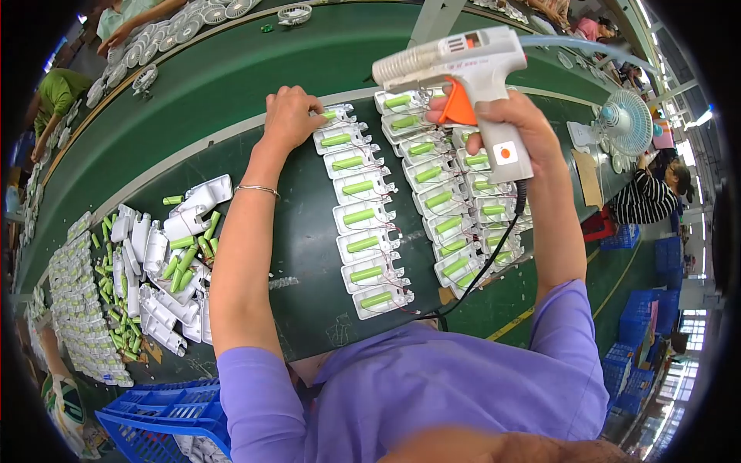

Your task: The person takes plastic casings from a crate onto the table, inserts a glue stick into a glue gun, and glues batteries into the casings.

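My right hand (525, 127) is wrapped around the handle of a white hot glue gun (455, 58) with an orange trigger (458, 104). The gun is held above the table, its nozzle end pointing left. My left hand (289, 116) is at the far end of a row of white plastic housings (345, 190), its fingers curled onto the last one, beside its green battery (329, 116). Each housing in that row holds a green cylindrical battery (357, 187) and thin wires. Further rows of similar housings (440, 208) lie under and beside the glue gun.
Loose housings and green batteries are heaped (181, 247) left of my left arm, beside stacked housings (85, 301). The gun's black cable (494, 258) trails to the table's front edge. A blue crate (170, 417) stands below left. A conveyor (347, 46) runs behind; a fan (624, 119) and co-workers are around.
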A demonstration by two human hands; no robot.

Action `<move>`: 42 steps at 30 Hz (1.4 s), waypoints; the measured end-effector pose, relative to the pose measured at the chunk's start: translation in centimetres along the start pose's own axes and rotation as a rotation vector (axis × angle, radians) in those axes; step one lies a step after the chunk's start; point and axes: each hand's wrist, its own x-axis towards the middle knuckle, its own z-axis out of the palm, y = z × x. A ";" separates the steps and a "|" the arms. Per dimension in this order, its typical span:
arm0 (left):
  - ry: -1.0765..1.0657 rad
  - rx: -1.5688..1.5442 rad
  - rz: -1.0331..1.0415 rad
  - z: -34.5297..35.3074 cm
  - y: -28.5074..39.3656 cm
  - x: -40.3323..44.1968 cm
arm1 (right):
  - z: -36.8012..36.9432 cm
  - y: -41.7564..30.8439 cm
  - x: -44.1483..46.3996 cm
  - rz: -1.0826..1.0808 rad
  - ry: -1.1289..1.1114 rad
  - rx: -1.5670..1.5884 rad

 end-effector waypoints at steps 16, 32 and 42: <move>-0.002 0.050 0.065 0.5 0.1 -0.6 | 0.0 3.9 2.6 0.092 -0.016 -0.035; 0.334 -0.299 -0.146 4.4 1.1 -6.2 | 1.1 7.7 4.9 0.233 0.008 -0.221; 0.322 -0.315 -0.140 3.9 1.3 -6.3 | 1.3 8.6 5.1 0.236 0.086 -0.309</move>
